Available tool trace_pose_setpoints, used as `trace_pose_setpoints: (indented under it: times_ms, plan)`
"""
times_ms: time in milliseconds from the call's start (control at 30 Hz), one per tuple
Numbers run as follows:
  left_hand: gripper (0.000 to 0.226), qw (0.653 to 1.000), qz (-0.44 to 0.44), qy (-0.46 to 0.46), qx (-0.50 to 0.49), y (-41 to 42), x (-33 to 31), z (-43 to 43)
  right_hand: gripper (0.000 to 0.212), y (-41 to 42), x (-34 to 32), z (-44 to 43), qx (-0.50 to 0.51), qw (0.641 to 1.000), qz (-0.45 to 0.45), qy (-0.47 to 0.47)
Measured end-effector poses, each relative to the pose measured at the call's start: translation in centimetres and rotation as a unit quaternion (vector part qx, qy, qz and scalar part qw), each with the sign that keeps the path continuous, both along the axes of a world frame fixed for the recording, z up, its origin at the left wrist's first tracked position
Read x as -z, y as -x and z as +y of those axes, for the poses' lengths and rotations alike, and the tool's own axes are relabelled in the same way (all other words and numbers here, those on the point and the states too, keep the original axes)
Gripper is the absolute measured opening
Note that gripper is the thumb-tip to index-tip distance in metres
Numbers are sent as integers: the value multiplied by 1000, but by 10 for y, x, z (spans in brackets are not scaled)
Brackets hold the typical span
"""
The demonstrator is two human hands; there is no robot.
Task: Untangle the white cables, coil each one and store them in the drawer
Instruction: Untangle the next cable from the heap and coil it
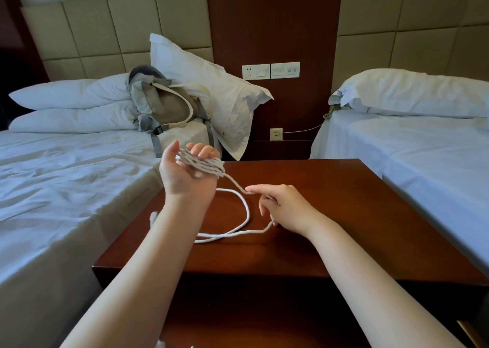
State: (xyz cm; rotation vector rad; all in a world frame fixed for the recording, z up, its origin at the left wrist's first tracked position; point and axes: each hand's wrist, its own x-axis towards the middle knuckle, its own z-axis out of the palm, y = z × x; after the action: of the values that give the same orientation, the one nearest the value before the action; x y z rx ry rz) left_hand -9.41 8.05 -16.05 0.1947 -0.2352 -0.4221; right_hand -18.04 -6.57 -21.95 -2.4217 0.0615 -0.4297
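Observation:
My left hand is raised above the left part of the wooden nightstand, palm up, with a white cable wound in several turns around its fingers as a coil. From the coil the loose cable runs down to my right hand, which pinches it between thumb and forefinger. Beyond that, the cable loops over the nightstand top and passes under my left forearm. A white cable end hangs by the nightstand's left edge. No drawer is in view.
A bed with a grey backpack and pillows lies to the left. A second bed stands to the right. A wall panel with sockets and switches sits behind the nightstand, and a thin cord runs from a lower socket.

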Motion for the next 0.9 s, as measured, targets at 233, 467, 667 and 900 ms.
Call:
trace_pose_setpoints:
  times_ms: [233,467,667,900]
  plan:
    - [22,980,-82,-131,-127,-14,11,-5,21,3,-1,-5,69,996,19,58]
    - [36,776,-244,-483,-326,-21,49,-17,10,4,-3,-7,54,997,62,0]
    - [33,646,-291,-575,-409,-32,48,-10,11,12,-15,0,-63,975,60,-205]
    - [33,406,-472,-656,-426,-21,42,-11,20,18,-22,-2,-137,905,38,-401]
